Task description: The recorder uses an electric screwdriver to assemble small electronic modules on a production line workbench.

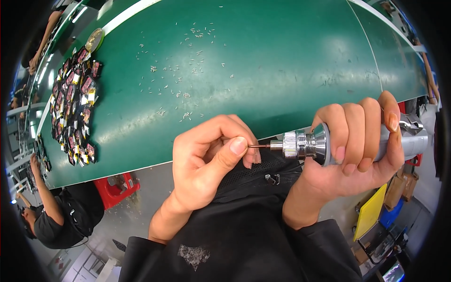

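My right hand [357,145] is wrapped around the grey body of an electric screwdriver [293,144], held level above the near edge of the green table [282,61]. Its knurled silver chuck faces left, and a thin bit [260,146] sticks out of it. Thumb and fingers of my left hand [199,157] pinch the end of that bit. Whether a screw sits at the tip is hidden by the fingers. Beyond my left hand, many tiny silver screws [186,95] lie scattered across the tabletop.
A heap of small black parts with yellow and white bits [70,108] covers the table's left end, beside a round dish [95,40]. Below the table edge stands a red stool [117,190]. Another person [61,216] works at far left. A yellow board [371,211] leans at lower right.
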{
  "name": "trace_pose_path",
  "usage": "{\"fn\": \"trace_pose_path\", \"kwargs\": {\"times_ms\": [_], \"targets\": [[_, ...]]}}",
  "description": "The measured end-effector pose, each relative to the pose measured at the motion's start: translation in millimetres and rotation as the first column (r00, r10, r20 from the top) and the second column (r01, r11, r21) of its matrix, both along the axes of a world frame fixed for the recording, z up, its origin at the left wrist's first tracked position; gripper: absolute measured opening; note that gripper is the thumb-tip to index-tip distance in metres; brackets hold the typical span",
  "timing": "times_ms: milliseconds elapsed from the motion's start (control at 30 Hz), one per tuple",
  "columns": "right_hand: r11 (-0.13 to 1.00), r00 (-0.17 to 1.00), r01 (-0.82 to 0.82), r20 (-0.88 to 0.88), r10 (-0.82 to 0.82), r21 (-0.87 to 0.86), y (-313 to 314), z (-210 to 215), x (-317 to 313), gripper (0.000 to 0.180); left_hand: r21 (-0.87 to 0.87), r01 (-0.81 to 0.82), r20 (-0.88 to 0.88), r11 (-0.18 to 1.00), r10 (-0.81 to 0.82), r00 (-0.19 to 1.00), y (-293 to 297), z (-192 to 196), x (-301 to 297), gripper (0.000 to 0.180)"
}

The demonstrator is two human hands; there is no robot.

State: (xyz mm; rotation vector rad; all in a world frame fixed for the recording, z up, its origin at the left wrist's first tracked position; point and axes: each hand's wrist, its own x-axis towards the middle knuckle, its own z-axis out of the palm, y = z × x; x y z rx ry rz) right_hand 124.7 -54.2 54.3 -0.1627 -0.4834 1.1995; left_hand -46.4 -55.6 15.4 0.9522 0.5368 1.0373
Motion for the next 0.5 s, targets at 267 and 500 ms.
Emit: {"fn": "trace_pose_path", "kwargs": {"times_ms": [267,500], "targets": [[0.999,0.999,0.019,0.029,-0.019,-0.027,8,-5,10,0.01,0.449,-0.137,-0.36,0.883,0.319,0.877,8,-5,16,0.006],[0.996,0.995,0.082,-0.059,-0.085,-0.04,8,-17,25,0.011,0.626,0.069,-0.549,0.777,0.377,0.746,20,10,16,0.023]]}}
